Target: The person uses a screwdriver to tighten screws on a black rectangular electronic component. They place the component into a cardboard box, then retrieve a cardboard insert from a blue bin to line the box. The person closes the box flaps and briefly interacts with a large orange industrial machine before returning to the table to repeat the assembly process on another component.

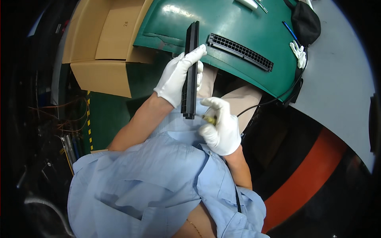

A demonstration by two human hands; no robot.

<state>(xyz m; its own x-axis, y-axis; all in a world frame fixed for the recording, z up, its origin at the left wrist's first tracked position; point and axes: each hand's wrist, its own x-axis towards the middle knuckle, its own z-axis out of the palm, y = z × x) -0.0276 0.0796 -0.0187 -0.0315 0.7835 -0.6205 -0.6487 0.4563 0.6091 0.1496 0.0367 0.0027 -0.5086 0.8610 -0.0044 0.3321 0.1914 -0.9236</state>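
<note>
A long black plastic strip (192, 89), with a gridded side, stands nearly lengthwise away from me in front of my body. My left hand (174, 77), in a white glove, grips it around the middle with the thumb along its upper face. My right hand (223, 133), also gloved in white, closes around a small tool with a yellow-green handle (210, 119). The tool's thin tip reaches toward the strip's near end; whether it touches cannot be made out. On the green table lies a second black gridded strip (240, 52), slanting down to the right.
The green tabletop (166, 25) lies beyond my knees. An open cardboard box (99, 75) stands at the left. To the right are a white glove (298, 54), a blue pen-like stick (290, 30), a black pouch (305, 23) and a dark cable (274, 101).
</note>
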